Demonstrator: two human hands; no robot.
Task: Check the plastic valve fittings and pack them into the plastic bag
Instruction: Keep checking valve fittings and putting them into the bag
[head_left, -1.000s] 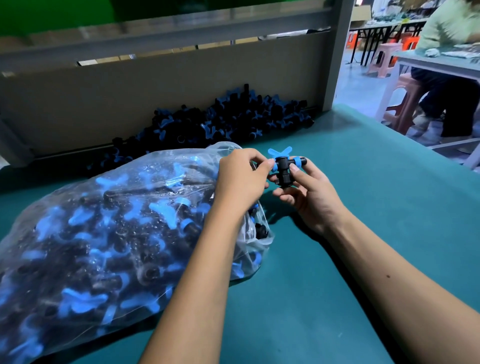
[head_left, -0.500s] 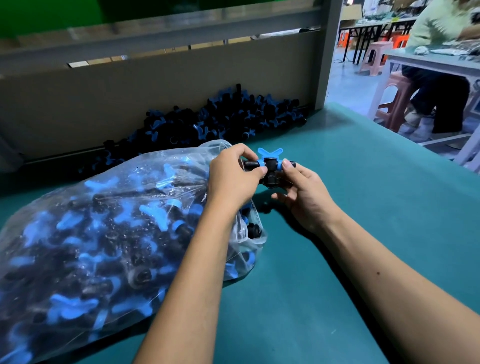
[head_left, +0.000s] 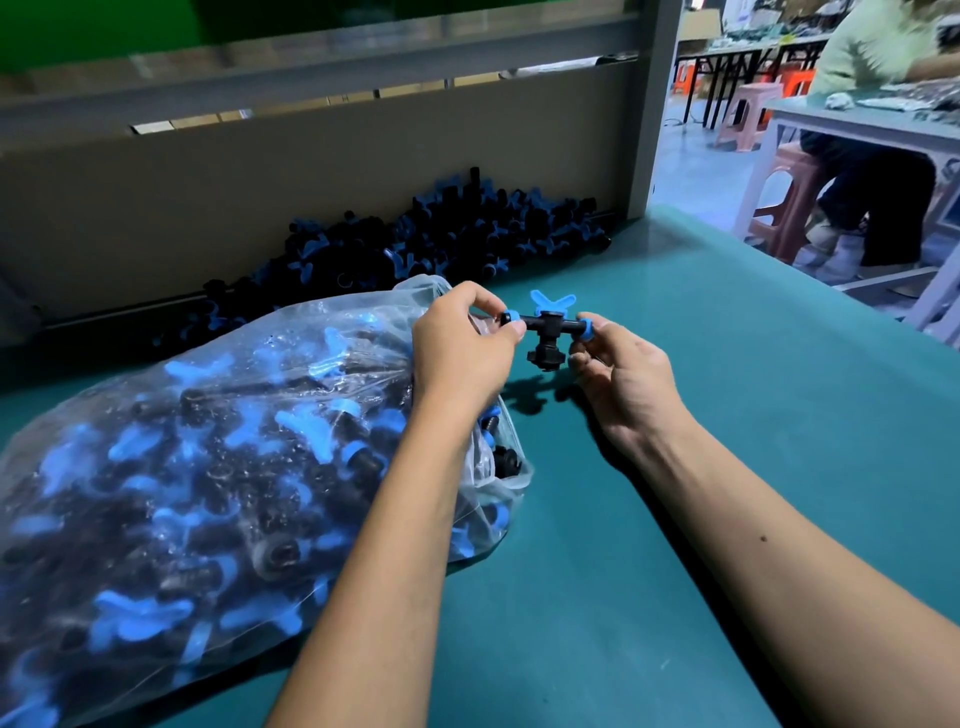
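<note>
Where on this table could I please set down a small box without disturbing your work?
The green table is bare right of the right hand, out to its edge. The bag fills the left side; the loose pile of fittings crowds the back wall.

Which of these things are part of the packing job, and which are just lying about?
Job: fitting pinched by left hand and right hand; bag of fittings; loose pile.
Lying about: stools; far table; seated person.
</note>
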